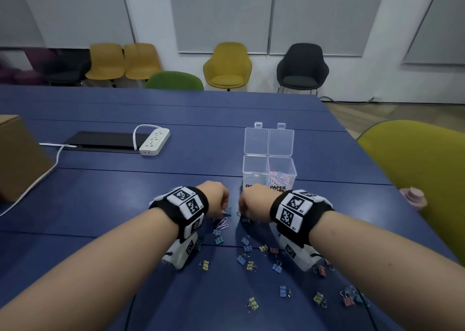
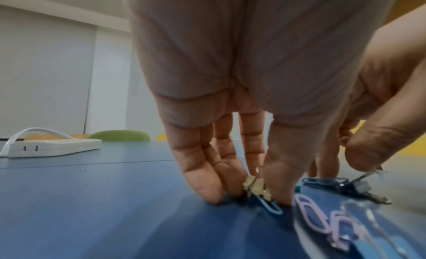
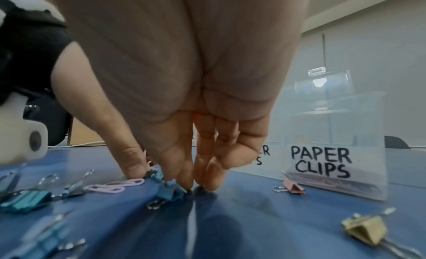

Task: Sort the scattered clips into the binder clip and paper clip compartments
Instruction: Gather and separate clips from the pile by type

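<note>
Hands point(image 1: 216, 199) pinching clips point(image 2: 255, 188), seemingly, near box point(image 1: 269, 172) edge

Blue table point(image 1: 125, 184) carries a white power strip point(image 1: 154, 142) w/ looped cord, next to a black flat panel point(image 1: 100, 140); cardboard box point(image 1: 17, 154) at left edge. Pink lidded item point(image 1: 414, 198) sits at right edge, beside a yellow-green chair point(image 1: 422, 169). Behind the table: yellow chair point(image 1: 227, 65), black chair point(image 1: 302, 66), green chair point(image 1: 175, 80), more along the wall.

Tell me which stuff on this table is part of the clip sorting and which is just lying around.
Part of the job: clear box, binder clips, pink paper clips, left hand, right hand.

Lying about: power strip, cardboard box, black tablet.
</note>
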A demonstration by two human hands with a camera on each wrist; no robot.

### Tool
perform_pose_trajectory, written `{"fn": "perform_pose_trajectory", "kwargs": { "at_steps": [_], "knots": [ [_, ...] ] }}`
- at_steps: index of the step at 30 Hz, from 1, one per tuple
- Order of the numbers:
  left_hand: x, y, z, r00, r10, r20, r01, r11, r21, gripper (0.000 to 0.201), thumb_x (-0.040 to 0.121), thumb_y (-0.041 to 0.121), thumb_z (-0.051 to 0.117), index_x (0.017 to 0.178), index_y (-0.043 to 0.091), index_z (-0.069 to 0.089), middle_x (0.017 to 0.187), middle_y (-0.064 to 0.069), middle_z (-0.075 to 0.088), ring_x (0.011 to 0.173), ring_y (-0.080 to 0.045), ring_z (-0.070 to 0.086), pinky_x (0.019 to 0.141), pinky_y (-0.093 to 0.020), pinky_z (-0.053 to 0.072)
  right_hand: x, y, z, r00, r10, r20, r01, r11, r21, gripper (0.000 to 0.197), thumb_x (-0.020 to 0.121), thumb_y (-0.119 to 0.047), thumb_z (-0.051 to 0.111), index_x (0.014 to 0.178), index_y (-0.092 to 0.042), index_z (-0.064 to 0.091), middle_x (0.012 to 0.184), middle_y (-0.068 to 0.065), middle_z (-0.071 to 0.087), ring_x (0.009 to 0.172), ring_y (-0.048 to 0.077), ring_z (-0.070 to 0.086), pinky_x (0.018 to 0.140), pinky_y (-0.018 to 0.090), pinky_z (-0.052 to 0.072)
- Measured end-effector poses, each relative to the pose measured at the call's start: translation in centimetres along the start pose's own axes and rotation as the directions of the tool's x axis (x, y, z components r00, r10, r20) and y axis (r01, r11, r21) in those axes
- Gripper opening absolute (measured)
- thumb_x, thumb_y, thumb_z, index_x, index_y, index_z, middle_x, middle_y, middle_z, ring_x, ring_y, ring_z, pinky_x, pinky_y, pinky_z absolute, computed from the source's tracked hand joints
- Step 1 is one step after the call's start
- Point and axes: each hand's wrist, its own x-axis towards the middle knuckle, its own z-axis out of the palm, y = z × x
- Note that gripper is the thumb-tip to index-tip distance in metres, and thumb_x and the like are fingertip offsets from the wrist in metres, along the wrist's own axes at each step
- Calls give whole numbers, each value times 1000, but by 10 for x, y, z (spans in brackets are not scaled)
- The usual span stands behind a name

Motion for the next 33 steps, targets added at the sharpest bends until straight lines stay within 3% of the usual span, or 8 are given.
{"fn": "perform_pose_trajectory", "kwargs": {
  "at_steps": [3, 7, 11, 15, 21, 26, 30, 33],
  "knots": [
    [1, 3, 2, 1000, -23, 1, 23, 999, 41, 17, 84, 15, 61, 100, 11, 66, 102, -6, 67, 83, -19, 53, 79, -29, 49, 3, -7, 3, 1000, -14, 19, 14, 1000, -8, 25, 90, -14, 55, 108, -8, 70, 111, 13, 68, 105, 31, 61, 88, 36, 53],
    [-4, 0, 1, 993, -119, 18, 119, 993, 4, 18, 86, 13, 55, 100, 8, 66, 87, -5, 55, 80, -22, 49, 68, -27, 43, 10, -20, 6, 998, -57, -14, 57, 998, 23, 25, 86, -20, 63, 106, -7, 71, 104, 14, 71, 99, 31, 65, 87, 38, 54],
    [-11, -18, 5, 965, -252, 75, 263, 926, -272, 7, 85, 13, 56, 83, 14, 62, 81, -7, 60, 74, -23, 54, 57, -23, 47, 11, -33, 6, 993, -114, -18, 114, 993, -9, 27, 84, -18, 66, 107, -6, 70, 104, 14, 70, 96, 32, 64, 84, 37, 55],
    [-19, -33, 6, 940, -300, 163, 335, 716, -613, 18, 86, 10, 56, 69, 16, 57, 74, -8, 64, 66, -20, 56, 57, -24, 46, 11, -45, 4, 985, -170, 1, 169, 982, -84, 28, 86, -9, 58, 113, -5, 63, 106, 15, 63, 98, 33, 60, 78, 34, 48],
    [-35, -44, 4, 948, -296, 119, 260, 502, -825, 18, 89, 1, 56, 73, 10, 56, 40, 1, 50, 40, -10, 51, 45, -18, 43, 9, -47, 5, 967, -254, -5, 253, 966, -59, 44, 87, 0, 52, 128, -15, 54, 126, 12, 51, 116, 32, 53, 90, 37, 45],
    [-44, -53, 6, 959, -252, 128, 177, 182, -967, 18, 92, 1, 50, 78, 8, 58, 75, -9, 63, 65, -16, 60, 56, -24, 53, 9, -46, 9, 957, -291, -22, 288, 955, -76, 37, 88, -4, 55, 123, -15, 59, 125, 10, 54, 116, 30, 53, 89, 36, 44],
    [-51, -58, 4, 964, -211, 160, 115, -214, -970, 24, 76, -7, 32, 72, 4, 53, 70, -14, 60, 55, -20, 57, 48, -22, 54, 5, -45, 6, 954, -299, -13, 297, 950, -102, 24, 88, -10, 55, 111, -8, 65, 117, 13, 59, 110, 30, 56, 84, 33, 45],
    [-56, -54, -1, 966, -182, 183, 135, -250, -959, 12, 63, 4, 40, 67, 5, 51, 66, -13, 55, 53, -20, 49, 45, -20, 48, 1, -42, 9, 961, -276, -24, 273, 957, -99, 21, 87, -7, 55, 104, -7, 66, 103, 13, 63, 105, 31, 59, 78, 31, 45]
  ]
}}
